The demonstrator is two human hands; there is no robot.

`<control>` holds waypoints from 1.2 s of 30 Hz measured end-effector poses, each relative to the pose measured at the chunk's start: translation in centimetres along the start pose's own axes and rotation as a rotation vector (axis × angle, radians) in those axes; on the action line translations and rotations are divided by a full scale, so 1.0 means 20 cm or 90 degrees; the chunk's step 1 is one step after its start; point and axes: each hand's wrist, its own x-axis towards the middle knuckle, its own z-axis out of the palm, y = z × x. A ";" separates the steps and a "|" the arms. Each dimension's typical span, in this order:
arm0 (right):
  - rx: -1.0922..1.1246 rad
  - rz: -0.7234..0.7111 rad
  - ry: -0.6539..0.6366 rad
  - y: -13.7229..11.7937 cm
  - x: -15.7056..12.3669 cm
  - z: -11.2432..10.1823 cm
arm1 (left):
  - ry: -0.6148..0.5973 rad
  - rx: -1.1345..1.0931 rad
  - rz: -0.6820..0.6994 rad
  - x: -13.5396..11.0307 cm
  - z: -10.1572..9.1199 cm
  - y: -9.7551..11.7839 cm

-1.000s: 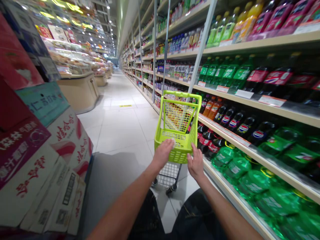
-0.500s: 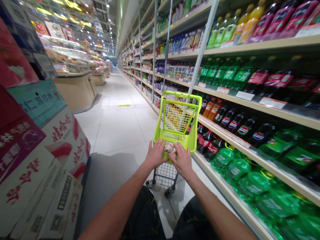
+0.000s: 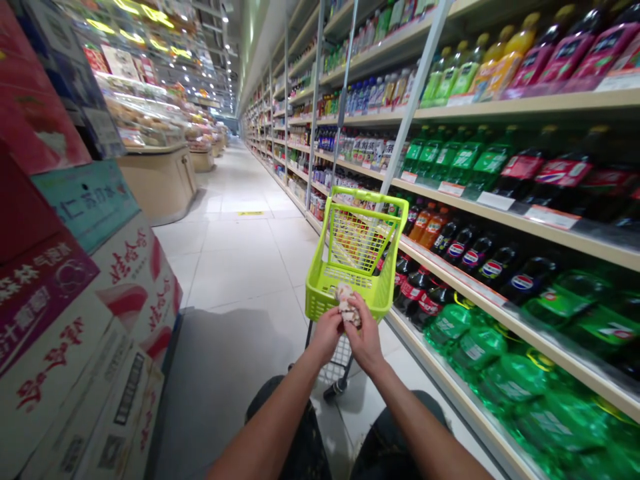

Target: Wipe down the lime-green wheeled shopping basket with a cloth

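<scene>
A crumpled, cloth-like bundle (image 3: 346,300), whitish with pink and brown patches, is held up between my two hands at the near end of the shopping cart. My left hand (image 3: 327,335) pinches its lower left edge, the fingertips partly hidden. On the other side, my right hand (image 3: 364,333) has its fingers wrapped round the bundle. The small cart (image 3: 320,301) has a lime-green plastic basket and dark legs on castors. It stands just beyond my knees, and I see nothing lying in its basket.
Along the right runs a tall drinks shelf (image 3: 510,200) packed with bottles, close beside the cart. Stacked cartons (image 3: 125,280) rise at the left. Further off stands a rounded display counter (image 3: 155,183). A tiled aisle (image 3: 235,253) stretches ahead between them.
Both hands have drawn nearer to me and closer together, lifting the bundle off the cart's near edge, where the left hand lay spread. The view has shifted slightly.
</scene>
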 end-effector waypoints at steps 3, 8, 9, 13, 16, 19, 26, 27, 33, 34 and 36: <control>-0.017 0.037 0.026 -0.03 -0.01 0.00 | -0.092 -0.024 -0.046 -0.02 0.01 0.01; -0.073 -0.001 0.084 0.05 0.00 -0.12 | -0.117 0.377 0.048 0.04 -0.08 0.11; -0.112 -0.028 0.104 0.08 0.01 -0.17 | -0.062 0.505 0.117 0.06 -0.11 0.15; -0.267 -0.083 0.124 0.22 0.00 -0.31 | 0.042 0.955 0.283 0.14 -0.24 0.26; -0.289 -0.118 0.034 0.25 -0.02 -0.24 | -0.012 1.121 0.276 0.16 -0.28 0.28; -0.272 -0.157 -0.013 0.20 -0.03 -0.09 | -0.019 1.169 0.285 0.15 -0.26 0.28; -0.273 -0.204 -0.052 0.20 -0.01 -0.12 | -0.017 1.203 0.327 0.10 -0.23 0.28; -0.283 -0.190 -0.036 0.23 -0.02 -0.18 | -0.014 1.205 0.329 0.09 -0.23 0.28; -0.334 -0.133 0.016 0.28 -0.17 -0.42 | 0.007 1.200 0.331 0.03 -0.14 0.22; -0.354 -0.134 0.002 0.27 -0.18 -0.41 | 0.012 1.200 0.328 0.02 -0.12 0.21; -0.412 -0.117 0.001 0.26 -0.17 -0.39 | 0.014 1.197 0.322 0.00 -0.09 0.19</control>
